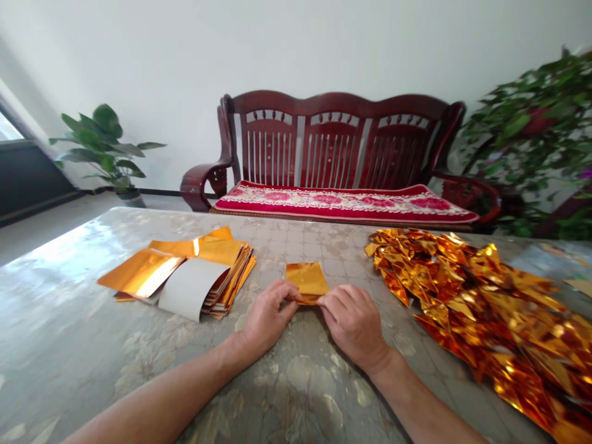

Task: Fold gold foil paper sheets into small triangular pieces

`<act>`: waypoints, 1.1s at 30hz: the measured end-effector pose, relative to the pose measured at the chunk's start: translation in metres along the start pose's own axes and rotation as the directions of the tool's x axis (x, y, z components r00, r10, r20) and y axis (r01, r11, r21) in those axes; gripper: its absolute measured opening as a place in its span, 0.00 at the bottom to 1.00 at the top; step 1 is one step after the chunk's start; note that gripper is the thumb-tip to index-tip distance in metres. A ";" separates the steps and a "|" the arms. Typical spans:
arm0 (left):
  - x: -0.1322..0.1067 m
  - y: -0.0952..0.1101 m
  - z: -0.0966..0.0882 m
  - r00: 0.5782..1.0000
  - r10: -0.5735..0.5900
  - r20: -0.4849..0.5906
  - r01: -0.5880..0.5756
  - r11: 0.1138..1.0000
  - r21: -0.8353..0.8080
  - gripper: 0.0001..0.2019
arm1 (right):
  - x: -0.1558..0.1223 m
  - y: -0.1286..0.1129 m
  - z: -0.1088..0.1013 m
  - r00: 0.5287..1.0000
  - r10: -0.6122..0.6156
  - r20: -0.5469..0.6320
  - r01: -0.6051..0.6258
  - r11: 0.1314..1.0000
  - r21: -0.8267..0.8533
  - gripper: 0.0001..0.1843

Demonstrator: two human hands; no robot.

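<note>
A small sheet of gold foil paper point(307, 279) lies on the table point(69, 327) in front of me, its near edge folded. My left hand point(268, 316) pinches that near edge from the left. My right hand point(352, 320) pinches it from the right, fingers curled onto the fold. A stack of flat gold sheets point(185, 271), one turned white side up, lies to the left of my left hand. A big heap of folded gold paper pieces point(485, 296) spreads to the right of my right hand.
The table has a glossy patterned cover. Behind it stands a dark red wooden bench point(337, 142) with a red cushion. A potted plant point(104, 148) stands at the back left, and a larger leafy plant point(541, 135) at the right.
</note>
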State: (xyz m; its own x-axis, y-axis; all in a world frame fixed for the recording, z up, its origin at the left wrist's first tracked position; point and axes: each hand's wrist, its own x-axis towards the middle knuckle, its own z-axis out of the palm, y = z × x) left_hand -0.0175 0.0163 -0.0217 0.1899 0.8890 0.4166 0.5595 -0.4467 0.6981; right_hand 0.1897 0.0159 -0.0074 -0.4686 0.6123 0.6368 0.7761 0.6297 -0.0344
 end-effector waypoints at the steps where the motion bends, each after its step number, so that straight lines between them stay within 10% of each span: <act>1: 0.000 0.002 -0.002 1.000 0.006 0.007 -0.007 0.996 0.091 0.08 | 0.000 -0.001 0.000 1.000 -0.013 0.021 0.013 1.000 -0.011 0.07; 9: 0.002 0.006 -0.013 0.974 0.069 0.218 -0.150 0.912 0.381 0.06 | -0.001 -0.007 -0.001 0.989 -0.014 0.148 0.010 0.999 0.031 0.08; 33: 0.011 0.003 -0.012 0.975 -0.066 0.211 -0.045 0.875 0.482 0.13 | -0.002 0.014 0.009 0.931 0.236 0.278 -0.290 0.941 0.173 0.11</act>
State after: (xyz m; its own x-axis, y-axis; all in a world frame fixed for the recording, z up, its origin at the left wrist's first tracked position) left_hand -0.0239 0.0233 -0.0081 0.3183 0.9179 0.2370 0.8701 -0.3822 0.3114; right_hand 0.1974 0.0276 -0.0162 -0.3705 0.8515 0.3711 0.7931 0.4979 -0.3508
